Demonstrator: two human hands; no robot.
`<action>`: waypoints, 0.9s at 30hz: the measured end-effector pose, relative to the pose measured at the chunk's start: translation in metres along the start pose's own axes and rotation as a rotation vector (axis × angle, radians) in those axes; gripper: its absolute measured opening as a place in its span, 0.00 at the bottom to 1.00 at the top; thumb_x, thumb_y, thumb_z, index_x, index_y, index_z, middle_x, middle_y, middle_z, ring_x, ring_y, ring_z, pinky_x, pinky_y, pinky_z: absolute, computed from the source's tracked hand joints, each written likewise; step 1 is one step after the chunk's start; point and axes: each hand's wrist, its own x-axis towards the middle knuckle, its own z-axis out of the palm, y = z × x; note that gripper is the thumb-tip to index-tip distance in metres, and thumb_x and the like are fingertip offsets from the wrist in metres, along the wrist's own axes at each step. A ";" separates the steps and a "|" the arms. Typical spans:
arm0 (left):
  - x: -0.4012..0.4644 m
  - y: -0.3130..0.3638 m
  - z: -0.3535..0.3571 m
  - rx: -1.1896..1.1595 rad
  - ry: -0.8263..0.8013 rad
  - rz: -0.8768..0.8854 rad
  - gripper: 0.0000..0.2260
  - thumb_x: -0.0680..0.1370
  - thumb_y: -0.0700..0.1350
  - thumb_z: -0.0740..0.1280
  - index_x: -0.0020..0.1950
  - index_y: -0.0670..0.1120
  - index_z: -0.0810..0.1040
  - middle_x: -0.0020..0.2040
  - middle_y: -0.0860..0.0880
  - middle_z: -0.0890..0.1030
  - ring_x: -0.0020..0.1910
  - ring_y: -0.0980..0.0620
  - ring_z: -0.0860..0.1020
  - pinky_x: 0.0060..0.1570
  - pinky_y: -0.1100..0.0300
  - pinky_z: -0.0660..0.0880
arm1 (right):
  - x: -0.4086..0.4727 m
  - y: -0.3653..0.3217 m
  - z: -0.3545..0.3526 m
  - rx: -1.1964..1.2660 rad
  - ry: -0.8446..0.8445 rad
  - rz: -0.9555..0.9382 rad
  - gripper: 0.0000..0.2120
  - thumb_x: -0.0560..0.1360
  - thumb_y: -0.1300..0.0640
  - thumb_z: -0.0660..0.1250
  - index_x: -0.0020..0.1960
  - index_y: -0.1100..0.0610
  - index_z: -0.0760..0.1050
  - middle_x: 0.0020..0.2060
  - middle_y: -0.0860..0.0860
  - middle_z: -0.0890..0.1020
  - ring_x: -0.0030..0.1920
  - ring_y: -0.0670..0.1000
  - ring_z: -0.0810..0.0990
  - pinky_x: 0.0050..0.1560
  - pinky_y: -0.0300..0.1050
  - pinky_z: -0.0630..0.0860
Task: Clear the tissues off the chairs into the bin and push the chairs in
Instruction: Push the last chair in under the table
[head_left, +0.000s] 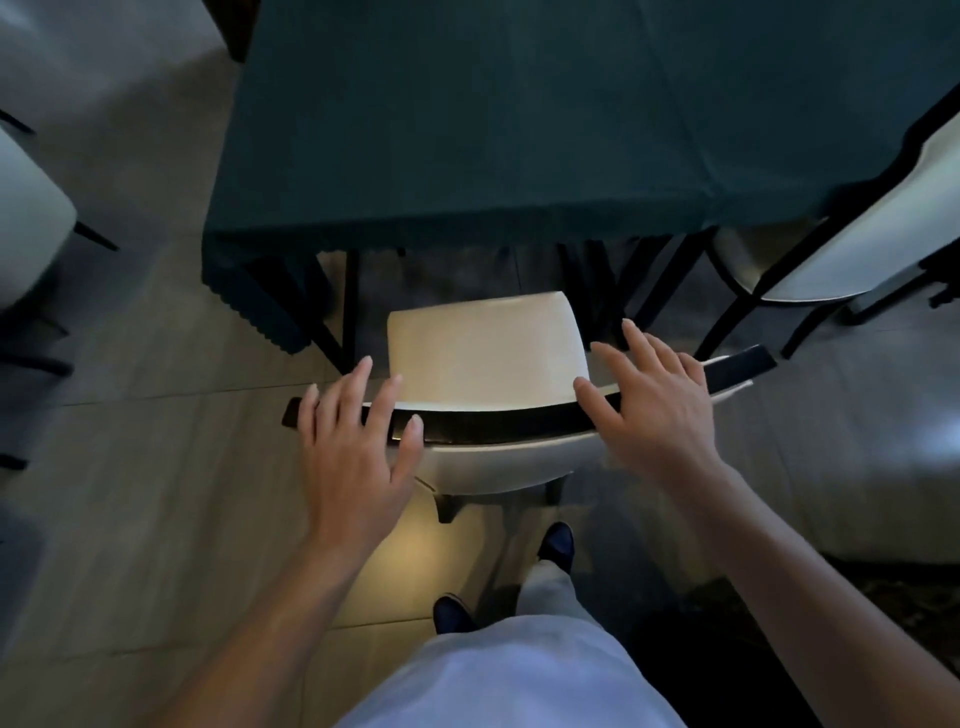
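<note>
Looking down through the head camera, both hands sit over the dark top rail of a chair (483, 358), one toward each end, which is the natural spread for steering it straight.

The left hand (353, 441) is released, fingers straight and fanned, laid across the rail with the fingertips reaching past it toward the seat; nothing is held in it. The right hand (649, 410) is likewise released and flat, fingers splayed over the rail on its own side. Whether the palms press on the rail or hang just above it cannot be told.

Just beyond the fingertips of both hands lies the pale seat, bare of any tissue. Its front edge is near the hanging cloth of the bench (493, 114), and the back rail stands out from it, so the chair reads as not fully tucked in. Flat palms rather than a curled grip suit a forward push, which I judge to be the step in hand.

Past the right hand, tilted, is a second chair (841, 244) close against the bench corner. Beyond the left hand, more pale chair parts (31, 218) stand well apart. No bin shows.
</note>
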 end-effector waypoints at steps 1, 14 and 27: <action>0.001 0.000 0.002 0.002 0.022 -0.004 0.26 0.85 0.60 0.49 0.74 0.48 0.75 0.77 0.44 0.70 0.75 0.43 0.69 0.78 0.40 0.56 | 0.003 -0.003 -0.001 -0.020 0.004 -0.008 0.32 0.80 0.32 0.44 0.77 0.44 0.68 0.80 0.52 0.63 0.80 0.53 0.61 0.76 0.57 0.57; 0.038 -0.062 0.026 -0.020 0.218 0.160 0.22 0.85 0.57 0.52 0.66 0.48 0.80 0.66 0.46 0.79 0.63 0.45 0.75 0.72 0.47 0.61 | 0.007 -0.030 0.013 0.018 0.159 -0.208 0.26 0.86 0.41 0.46 0.69 0.50 0.77 0.70 0.51 0.78 0.71 0.53 0.74 0.69 0.54 0.64; 0.072 -0.087 0.040 -0.076 0.361 0.133 0.21 0.84 0.52 0.53 0.61 0.47 0.84 0.63 0.47 0.82 0.58 0.45 0.77 0.67 0.46 0.66 | 0.043 -0.063 0.025 -0.047 0.167 -0.115 0.25 0.82 0.37 0.51 0.63 0.47 0.82 0.68 0.52 0.80 0.69 0.55 0.76 0.62 0.52 0.71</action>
